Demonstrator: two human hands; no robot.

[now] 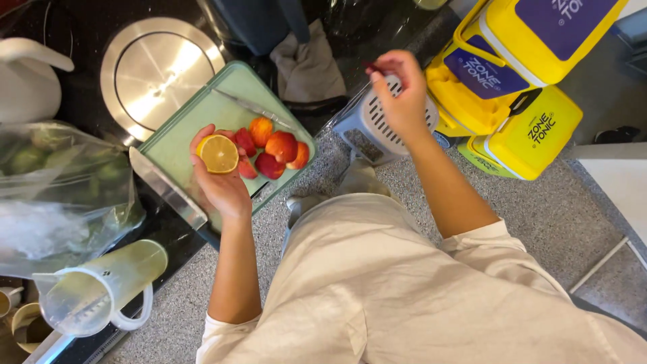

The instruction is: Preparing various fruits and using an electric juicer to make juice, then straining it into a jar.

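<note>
My left hand (219, 182) holds a lemon half (217, 154), cut face up, over the green cutting board (189, 128). Several red and orange fruit wedges (273, 149) lie on the board just right of the lemon. A knife (256, 108) rests across the board's far side. My right hand (401, 91) is raised above a grey slotted bin (367, 125) on the floor, its fingertips pinching a small dark red scrap (373, 67).
A round steel lid (158, 71) sits in the black counter behind the board. A clear bag of green fruit (54, 182) and a plastic jug (101, 290) lie at left. Yellow crates (519, 87) are stacked on the speckled floor at right. A grey cloth (306, 64) hangs nearby.
</note>
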